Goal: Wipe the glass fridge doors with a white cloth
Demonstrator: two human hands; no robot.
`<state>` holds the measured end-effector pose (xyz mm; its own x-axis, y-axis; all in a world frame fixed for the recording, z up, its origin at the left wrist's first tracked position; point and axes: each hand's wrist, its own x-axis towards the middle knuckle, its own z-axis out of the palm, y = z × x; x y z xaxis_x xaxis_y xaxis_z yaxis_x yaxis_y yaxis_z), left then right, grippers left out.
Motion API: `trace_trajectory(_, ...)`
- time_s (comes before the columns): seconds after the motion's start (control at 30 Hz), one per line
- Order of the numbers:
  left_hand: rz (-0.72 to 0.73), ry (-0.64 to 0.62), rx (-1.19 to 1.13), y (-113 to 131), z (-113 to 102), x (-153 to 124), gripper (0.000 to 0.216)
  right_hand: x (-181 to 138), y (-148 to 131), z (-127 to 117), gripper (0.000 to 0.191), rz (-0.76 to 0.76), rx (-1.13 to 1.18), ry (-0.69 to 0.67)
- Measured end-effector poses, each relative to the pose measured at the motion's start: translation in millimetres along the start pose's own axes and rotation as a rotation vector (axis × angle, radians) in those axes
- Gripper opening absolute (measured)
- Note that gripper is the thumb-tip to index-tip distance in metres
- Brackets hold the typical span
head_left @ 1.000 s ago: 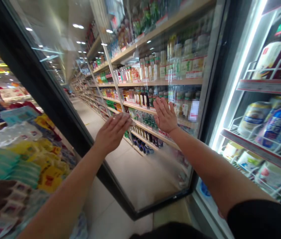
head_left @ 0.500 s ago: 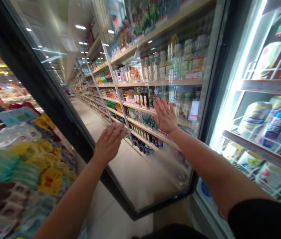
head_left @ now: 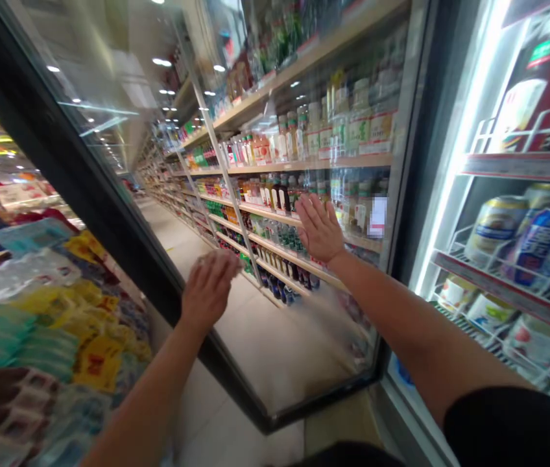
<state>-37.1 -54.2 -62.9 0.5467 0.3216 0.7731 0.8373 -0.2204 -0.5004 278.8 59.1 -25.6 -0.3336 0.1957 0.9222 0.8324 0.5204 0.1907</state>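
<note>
A glass cooler door with a black frame stands swung out in front of me. My right hand lies flat at the glass, fingers stretched and pointing up. Near the inner side of the frame is my left hand, its fingers extended and slightly blurred, holding nothing. Whether its fingertips touch the glass I cannot tell. Shelves of bottles show in the glass behind both hands.
On the right is the lit cooler with wire-fronted shelves, holding cans, cups and a dark red bottle. Packaged goods are piled at the left. A pale tiled floor runs below the door.
My left hand has shifted slightly left and down, with its fingers a little more bent. My right hand stays at the glass, and the view has moved slightly.
</note>
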Motion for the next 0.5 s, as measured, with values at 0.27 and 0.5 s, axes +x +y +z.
trace_trajectory(0.27, 0.130, 0.026, 0.009, 35, 15, -8, 0.067, 1, 0, 0, 0.061, 0.011, 0.025, -0.014)
trace_trajectory(0.5, -0.089, 0.077, 0.054, 0, -1, 20, 0.067, 0, 0, 1, 0.060, -0.006, 0.010, 0.026)
